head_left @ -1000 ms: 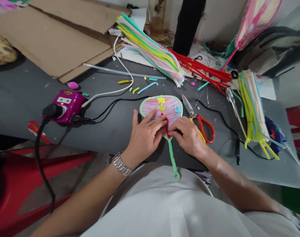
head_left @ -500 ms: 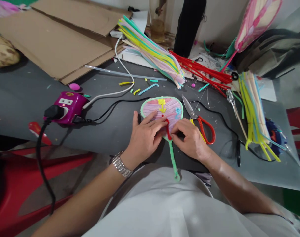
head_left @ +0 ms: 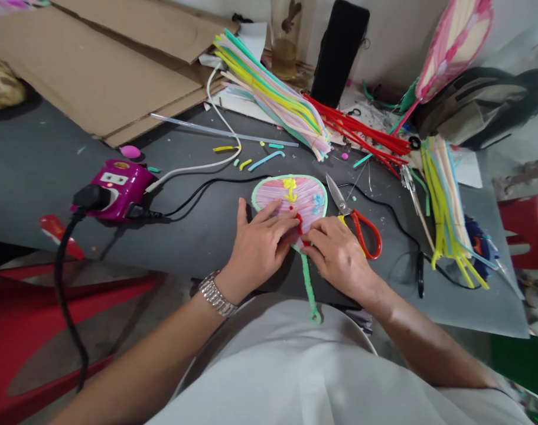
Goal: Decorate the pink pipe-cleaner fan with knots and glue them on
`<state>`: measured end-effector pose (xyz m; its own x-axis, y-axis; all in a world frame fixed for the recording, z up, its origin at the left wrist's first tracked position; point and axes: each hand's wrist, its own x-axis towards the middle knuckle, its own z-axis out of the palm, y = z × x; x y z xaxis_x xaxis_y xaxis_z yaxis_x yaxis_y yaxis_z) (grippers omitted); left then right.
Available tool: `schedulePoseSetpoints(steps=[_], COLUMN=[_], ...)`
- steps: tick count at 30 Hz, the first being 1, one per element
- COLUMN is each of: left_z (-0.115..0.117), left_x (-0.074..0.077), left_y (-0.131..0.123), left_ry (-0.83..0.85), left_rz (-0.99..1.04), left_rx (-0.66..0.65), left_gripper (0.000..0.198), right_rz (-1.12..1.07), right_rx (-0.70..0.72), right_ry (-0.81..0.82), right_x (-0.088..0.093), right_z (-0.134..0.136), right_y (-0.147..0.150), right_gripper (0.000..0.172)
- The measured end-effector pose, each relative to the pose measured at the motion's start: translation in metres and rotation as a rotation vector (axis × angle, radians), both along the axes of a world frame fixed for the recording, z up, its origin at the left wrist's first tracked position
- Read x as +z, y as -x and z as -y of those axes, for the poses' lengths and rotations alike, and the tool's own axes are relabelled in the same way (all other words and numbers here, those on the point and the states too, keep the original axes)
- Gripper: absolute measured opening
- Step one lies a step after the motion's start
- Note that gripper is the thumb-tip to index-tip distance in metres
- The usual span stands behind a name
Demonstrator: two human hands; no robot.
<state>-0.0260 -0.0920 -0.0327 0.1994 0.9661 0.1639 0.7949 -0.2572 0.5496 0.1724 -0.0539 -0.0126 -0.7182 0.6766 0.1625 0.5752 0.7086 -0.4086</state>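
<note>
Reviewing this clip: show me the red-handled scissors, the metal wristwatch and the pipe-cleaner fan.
red-handled scissors (head_left: 360, 235), head view, on the red handle loop
metal wristwatch (head_left: 216, 294), head view, on the link bracelet
pipe-cleaner fan (head_left: 273, 196), head view, on the pink face

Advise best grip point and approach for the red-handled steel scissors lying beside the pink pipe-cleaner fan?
Grip the red looped handles of the steel scissors, coming from the right and above. The loops lie flat on the dark mat and stand clear on that side, while the pointed blades aim away beside the pink pipe-cleaner fan, and the right hand crowds the left.
</note>
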Motion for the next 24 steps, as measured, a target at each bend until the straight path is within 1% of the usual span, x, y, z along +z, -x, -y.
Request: schedulePoseSetpoints(steps=[2,4,7,11,15,19,24], left_z=[0.000,0.000,-0.001,-0.001,-0.001,-0.002,-0.002], left_x=[0.000,0.000,0.000,0.000,0.000,-0.001,-0.003], left_y=[0.000,0.000,0.000,0.000,0.000,0.000,0.001], left_ry=[-0.005,-0.012,-0.017,-0.027,-0.033,-0.039,-0.045], left_rz=[0.001,0.005,0.010,0.004,-0.004,-0.003,-0.008], left_rx=[-0.002,-0.001,-0.002,-0.002,-0.004,-0.001,-0.004], left_gripper=[0.027,0.027,0.028,0.028,0.027,0.027,0.028], right_rz=[0.061,0.100,0.158,0.300,0.400,0.378,0.169], right_rx=[0.063,0.126,0.175,0.234,0.275,0.303,0.304], right_ry=[-0.012,0.002,-0.009,-0.123,-0.238,-0.259,-0.133], right_x=[0.005,0.010,0.015,0.020,0.026,0.026,0.009], right_z=[-0.003,-0.007,-0.016,-0.023,-0.021,-0.018,-0.023], right_y=[-0.003,-0.005,-0.006,-0.004,-0.004,-0.006,-0.002], right_gripper=[0.014,0.013,0.011,0.014,0.017,0.022,0.024])
